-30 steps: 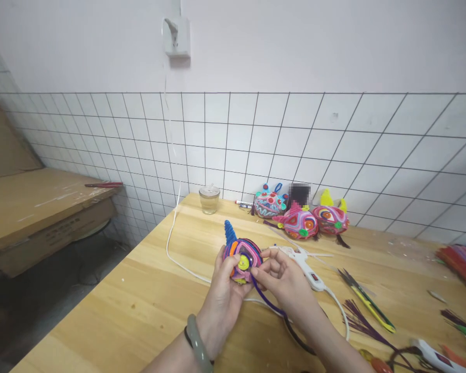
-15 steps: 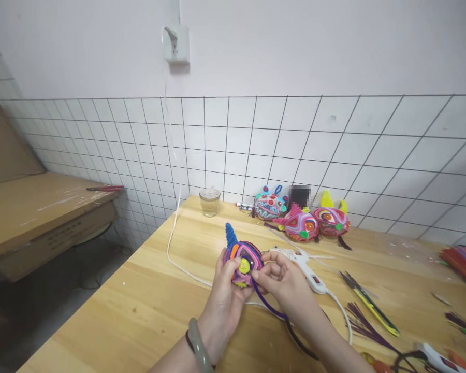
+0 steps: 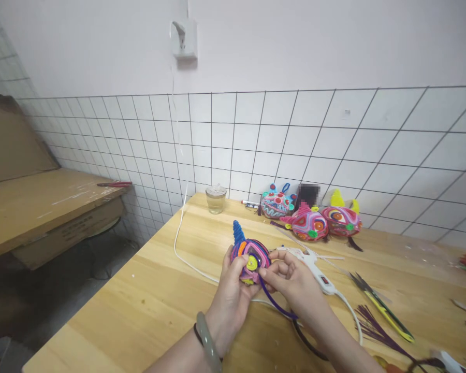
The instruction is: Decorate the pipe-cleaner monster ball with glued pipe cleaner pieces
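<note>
My left hand (image 3: 230,290) is wrapped round a small rounded ornament (image 3: 261,247) covered in colourful fuzzy coils, with its thumb over a yellow spiral. A blue pointed horn (image 3: 238,231) sticks up from the ornament's upper left. At its right side, the fingers of my right hand (image 3: 291,274) pinch a purple fuzzy strip (image 3: 272,302) against the surface. From there the strip's loose length hangs down and curves right beneath my right hand. The exact spot where strip and ornament meet is partly covered by my fingertips.
Several finished ornaments (image 3: 309,225) sit by the tiled wall. A lidded glass (image 3: 216,201) stands at the far corner. On the right lie a white power strip (image 3: 323,277), yellow-handled scissors (image 3: 388,313) and dark purple tassel threads (image 3: 373,327). A white cable (image 3: 177,243) runs along the left.
The whole view has shifted slightly, so things appear farther right. Both hands keep nearly the same hold on the ornament and the purple strip.
</note>
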Tool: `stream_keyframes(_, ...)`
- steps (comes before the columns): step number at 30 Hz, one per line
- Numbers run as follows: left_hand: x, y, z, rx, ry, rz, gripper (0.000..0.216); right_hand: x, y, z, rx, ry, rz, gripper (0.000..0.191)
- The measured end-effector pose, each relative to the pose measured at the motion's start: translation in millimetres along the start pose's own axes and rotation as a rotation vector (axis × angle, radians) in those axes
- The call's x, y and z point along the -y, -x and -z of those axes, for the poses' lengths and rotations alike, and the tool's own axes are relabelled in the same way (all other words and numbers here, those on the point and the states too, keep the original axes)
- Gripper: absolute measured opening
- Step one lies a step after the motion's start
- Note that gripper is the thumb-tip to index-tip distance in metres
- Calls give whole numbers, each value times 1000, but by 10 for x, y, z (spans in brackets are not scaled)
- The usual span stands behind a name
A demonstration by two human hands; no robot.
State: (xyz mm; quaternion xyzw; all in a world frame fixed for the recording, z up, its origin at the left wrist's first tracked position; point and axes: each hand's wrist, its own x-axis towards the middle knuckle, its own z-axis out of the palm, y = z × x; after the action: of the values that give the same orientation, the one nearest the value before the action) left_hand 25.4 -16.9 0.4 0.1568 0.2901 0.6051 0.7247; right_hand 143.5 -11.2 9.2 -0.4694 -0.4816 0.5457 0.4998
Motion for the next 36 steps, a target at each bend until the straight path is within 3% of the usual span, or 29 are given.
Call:
stream_keyframes(3,14,-9,15,-12,8,-1,37,-20,-13,25,37,12,-15,49)
stream_keyframes(27,-3,4,5,10,25,5,36,-28,21,-57,-81,12,52,50)
stream_keyframes(36,3,12,14,11,3,9,39,-60,-29,19,4,3,15,46)
